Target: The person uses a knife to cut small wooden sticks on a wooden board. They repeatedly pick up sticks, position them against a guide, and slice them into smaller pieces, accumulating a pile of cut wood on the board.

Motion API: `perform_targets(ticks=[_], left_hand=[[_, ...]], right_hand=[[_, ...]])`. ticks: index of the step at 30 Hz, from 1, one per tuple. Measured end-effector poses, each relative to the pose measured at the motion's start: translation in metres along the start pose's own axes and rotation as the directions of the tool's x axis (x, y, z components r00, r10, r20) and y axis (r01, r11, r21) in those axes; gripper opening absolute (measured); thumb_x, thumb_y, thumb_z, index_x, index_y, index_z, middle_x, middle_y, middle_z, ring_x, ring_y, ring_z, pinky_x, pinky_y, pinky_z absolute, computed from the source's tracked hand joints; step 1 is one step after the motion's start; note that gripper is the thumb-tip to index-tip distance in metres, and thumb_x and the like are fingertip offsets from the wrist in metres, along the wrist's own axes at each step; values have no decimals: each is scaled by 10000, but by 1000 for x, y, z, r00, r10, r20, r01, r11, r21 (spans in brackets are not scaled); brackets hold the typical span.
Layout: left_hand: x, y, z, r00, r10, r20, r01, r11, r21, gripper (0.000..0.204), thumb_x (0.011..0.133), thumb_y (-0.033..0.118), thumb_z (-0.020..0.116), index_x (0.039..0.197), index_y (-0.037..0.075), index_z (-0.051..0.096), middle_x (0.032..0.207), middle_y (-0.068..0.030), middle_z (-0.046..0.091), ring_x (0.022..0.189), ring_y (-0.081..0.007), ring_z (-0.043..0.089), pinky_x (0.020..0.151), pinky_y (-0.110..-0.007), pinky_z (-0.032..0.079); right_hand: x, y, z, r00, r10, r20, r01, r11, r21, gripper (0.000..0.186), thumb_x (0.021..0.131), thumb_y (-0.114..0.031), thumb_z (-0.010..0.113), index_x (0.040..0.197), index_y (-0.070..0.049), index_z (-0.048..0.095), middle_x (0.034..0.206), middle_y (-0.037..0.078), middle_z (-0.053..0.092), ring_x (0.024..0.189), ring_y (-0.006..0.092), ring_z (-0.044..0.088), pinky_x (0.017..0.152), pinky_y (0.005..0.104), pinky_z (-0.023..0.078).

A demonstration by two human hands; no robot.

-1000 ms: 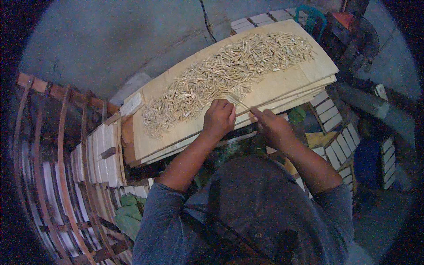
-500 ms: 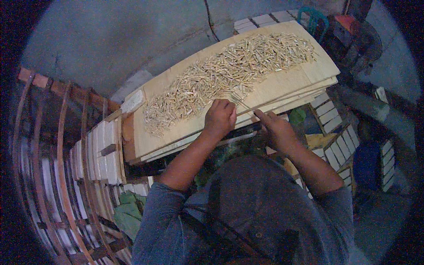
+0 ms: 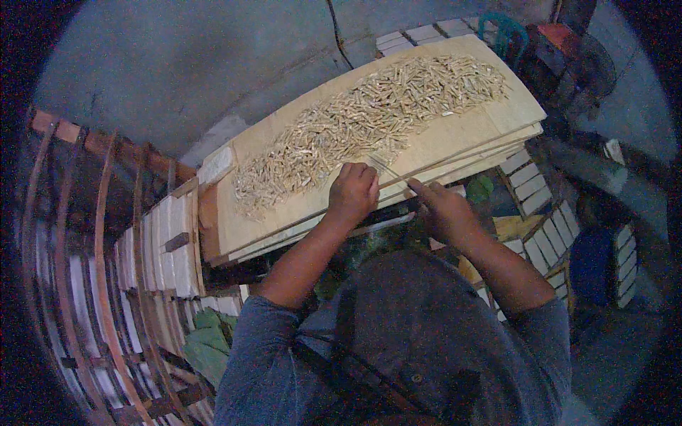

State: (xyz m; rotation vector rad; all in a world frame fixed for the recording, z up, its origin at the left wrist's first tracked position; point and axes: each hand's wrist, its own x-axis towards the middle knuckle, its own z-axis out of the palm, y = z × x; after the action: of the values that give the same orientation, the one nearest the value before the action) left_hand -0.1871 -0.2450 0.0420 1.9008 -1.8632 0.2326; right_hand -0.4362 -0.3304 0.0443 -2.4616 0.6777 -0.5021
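Note:
My left hand [image 3: 354, 193] is closed at the near edge of a pale wooden board [image 3: 490, 126]. Whatever its curled fingers hold is hidden. Just to its right, my right hand [image 3: 447, 211] grips a thin, straight, knife-like tool [image 3: 389, 169]. The tool's far end points up and left, over the board and past my left fingers. Across the board spreads a long pile of short, pale, stick-like pieces [image 3: 383, 99], whose near side lies just beyond my left knuckles. The exact kind of these pieces is too small to tell.
A slatted wooden rack [image 3: 103, 206] stands at the left, beside stacked white blocks [image 3: 177, 241] and a crumpled green thing [image 3: 207, 341]. Framed rows of white blocks [image 3: 527, 186] lie at the right, near a dark blue object [image 3: 591, 266]. A green chair [image 3: 504, 35] is at far right.
The tool in my right hand has shifted slightly, its far end now a little farther left. My left hand has dropped very slightly; otherwise both hands keep their places.

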Motion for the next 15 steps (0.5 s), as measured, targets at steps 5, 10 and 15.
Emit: perform_targets(ticks=[5, 10, 15], left_hand=[[2, 0, 2, 999, 35, 10, -34, 999, -24, 140, 855, 98, 731, 986, 53, 715, 993, -129, 669, 974, -339, 627, 844, -445, 554], [-2, 1, -1, 999, 15, -48, -17, 999, -47, 162, 848, 92, 738, 1003, 51, 717, 1002, -128, 671, 975, -339, 628, 841, -449, 558], [-3, 3, -6, 1000, -9, -2, 9, 1000, -29, 170, 851, 102, 742, 1012, 52, 715, 1010, -120, 673, 982, -339, 629, 855, -447, 560]], right_hand=[[26, -14, 18, 991, 84, 105, -76, 994, -78, 723, 864, -42, 684, 1542, -199, 488, 1062, 203, 642, 902, 409, 694, 736, 502, 576], [-19, 10, 11, 976, 123, 177, -116, 992, -49, 727, 860, -32, 683, 1542, -189, 487, 1064, 194, 651, 878, 400, 699, 734, 496, 580], [1, -4, -3, 998, 16, 66, -16, 1000, 6, 714, 868, -35, 681, 1542, -167, 486, 1071, 188, 657, 873, 403, 702, 732, 493, 584]])
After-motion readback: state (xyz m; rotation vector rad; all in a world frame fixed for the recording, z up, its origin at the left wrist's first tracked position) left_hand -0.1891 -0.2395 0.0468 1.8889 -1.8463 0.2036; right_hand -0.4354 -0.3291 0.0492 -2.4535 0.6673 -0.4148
